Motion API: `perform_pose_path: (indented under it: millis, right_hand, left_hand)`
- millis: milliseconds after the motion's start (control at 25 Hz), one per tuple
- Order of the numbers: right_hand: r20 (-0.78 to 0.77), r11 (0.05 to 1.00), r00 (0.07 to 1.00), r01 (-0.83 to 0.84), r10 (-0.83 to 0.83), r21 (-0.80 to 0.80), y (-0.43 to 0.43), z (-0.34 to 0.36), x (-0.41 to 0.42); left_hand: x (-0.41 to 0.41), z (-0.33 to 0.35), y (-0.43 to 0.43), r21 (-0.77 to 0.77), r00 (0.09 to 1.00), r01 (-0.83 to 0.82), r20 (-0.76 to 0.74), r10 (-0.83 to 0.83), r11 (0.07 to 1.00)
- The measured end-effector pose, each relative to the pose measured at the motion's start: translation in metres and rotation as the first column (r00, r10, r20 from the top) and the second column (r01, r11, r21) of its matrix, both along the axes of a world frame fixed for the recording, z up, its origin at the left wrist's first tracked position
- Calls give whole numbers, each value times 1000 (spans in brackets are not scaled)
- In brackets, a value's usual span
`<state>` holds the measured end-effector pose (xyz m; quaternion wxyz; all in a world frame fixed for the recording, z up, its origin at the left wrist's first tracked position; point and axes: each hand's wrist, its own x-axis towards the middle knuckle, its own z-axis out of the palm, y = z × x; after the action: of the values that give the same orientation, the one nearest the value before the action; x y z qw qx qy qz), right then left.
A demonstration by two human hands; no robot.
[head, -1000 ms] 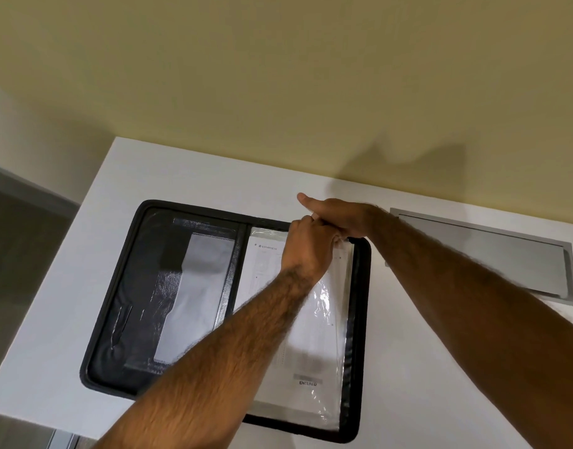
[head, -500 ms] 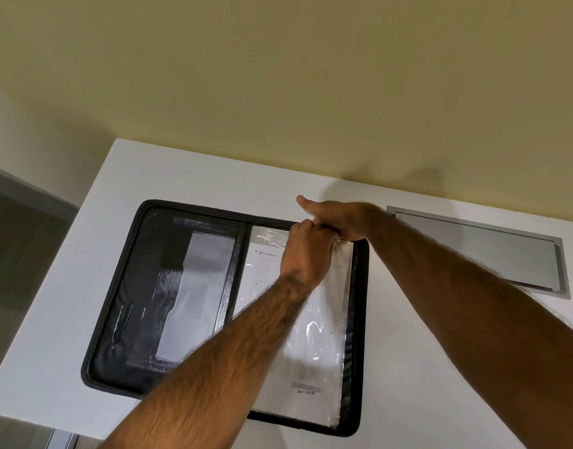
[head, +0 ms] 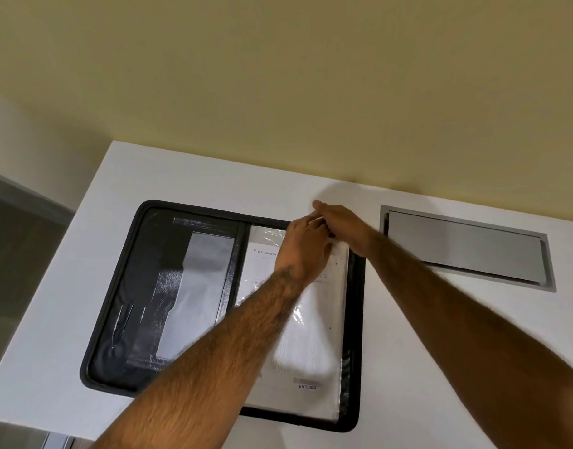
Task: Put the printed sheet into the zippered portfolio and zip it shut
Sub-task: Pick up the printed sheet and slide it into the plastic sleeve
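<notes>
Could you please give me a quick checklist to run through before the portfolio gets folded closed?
1. Portfolio lies open flat on the table: ok.
2. Printed sheet sits on the right half under the clear sleeve: ok.
3. Sheet's top edge fully tucked in: cannot tell; the left hand and right hand cover it.
4. Sheet's lower edge inside the zipper border: ok.
5. Hands clear of the fold: not ok.

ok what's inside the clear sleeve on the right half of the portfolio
A printed sheet lies inside the clear sleeve, with "ENTERED" near its bottom. Both hands, left hand and right hand, cover its top right corner.
</notes>
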<state>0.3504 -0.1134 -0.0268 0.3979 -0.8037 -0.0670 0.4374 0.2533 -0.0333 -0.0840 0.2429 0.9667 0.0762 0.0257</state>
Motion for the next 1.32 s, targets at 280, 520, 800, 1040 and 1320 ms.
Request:
perform_pose_path:
  millis: [280,520,800,1040,1320]
  right_hand:
    - [586,936,810,195,14,-293,-72,-41,-144]
    - [374,828,870,449,-320,-335,-99,-35,-217]
    - [242,824,852,516,-465,-234,-110,-34,-200]
    - [346,867,869,444,-354,-226,-109,-38,-192]
    - [330,871,885,420,-330,-255,-114,-32,-196]
  left_hand:
    - [-145,-8,28,102,961,-114,-242,136,988]
    - [-234,-16,10,151,903,-166,-374,212,975]
    - [-216,4,7,76,890,-202,-403,215,976]
    - [-198,4,25,34,899,-137,-416,139,990]
    - [-276,17,84,64,398,-896,-321,859,439]
